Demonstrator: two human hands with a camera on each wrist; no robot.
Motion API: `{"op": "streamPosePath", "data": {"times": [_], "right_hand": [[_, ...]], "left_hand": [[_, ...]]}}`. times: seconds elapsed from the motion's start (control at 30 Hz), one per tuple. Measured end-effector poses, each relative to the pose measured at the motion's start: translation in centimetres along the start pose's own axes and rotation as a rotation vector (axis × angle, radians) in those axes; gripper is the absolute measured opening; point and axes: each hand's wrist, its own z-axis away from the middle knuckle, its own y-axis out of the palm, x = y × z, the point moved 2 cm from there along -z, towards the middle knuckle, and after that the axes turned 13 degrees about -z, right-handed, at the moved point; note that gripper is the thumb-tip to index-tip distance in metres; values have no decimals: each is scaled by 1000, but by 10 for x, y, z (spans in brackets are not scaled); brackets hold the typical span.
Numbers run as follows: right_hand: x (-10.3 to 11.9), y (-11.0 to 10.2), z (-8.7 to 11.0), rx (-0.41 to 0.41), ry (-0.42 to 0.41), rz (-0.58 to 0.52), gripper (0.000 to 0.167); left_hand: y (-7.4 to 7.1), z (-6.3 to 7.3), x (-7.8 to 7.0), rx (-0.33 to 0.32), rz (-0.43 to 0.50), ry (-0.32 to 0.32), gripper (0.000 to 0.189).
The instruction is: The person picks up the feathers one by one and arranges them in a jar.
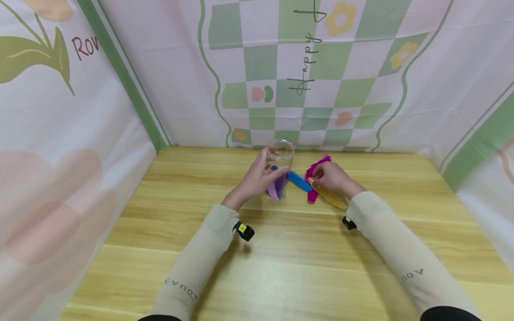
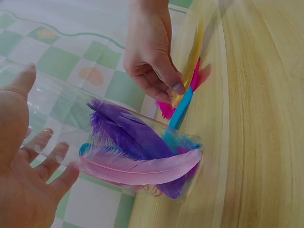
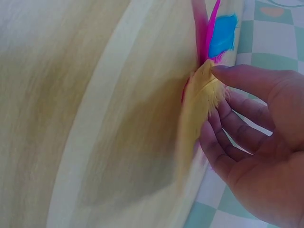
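A clear plastic cup (image 1: 280,154) stands upright on the table, and my left hand (image 1: 257,176) grips it around the side. Inside the cup, purple feathers (image 2: 130,130) and a pink feather (image 2: 142,168) show through the wall, with bits of blue and magenta among them. My right hand (image 1: 331,176) pinches a yellow feather (image 1: 331,197) by one end, between thumb and fingers, just right of the cup. Beside that hand a blue feather (image 1: 299,181) and magenta feathers (image 1: 312,196) lie on the table. Part of the magenta is hidden behind the right hand.
The wooden table (image 1: 257,267) meets a printed cloth backdrop (image 1: 261,62) close behind the cup. More cloth (image 1: 60,178) hangs at the left and right sides. A small black wrist camera (image 1: 244,231) sits on the left sleeve.
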Motion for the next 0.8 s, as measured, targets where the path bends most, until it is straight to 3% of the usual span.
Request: {"op": "streamPosePath", "data": {"times": [0.8], "right_hand": [[-4,-3,-2,16,-35,44,9]], "left_hand": [[2,0,1,-8,-4,5,67]]}}
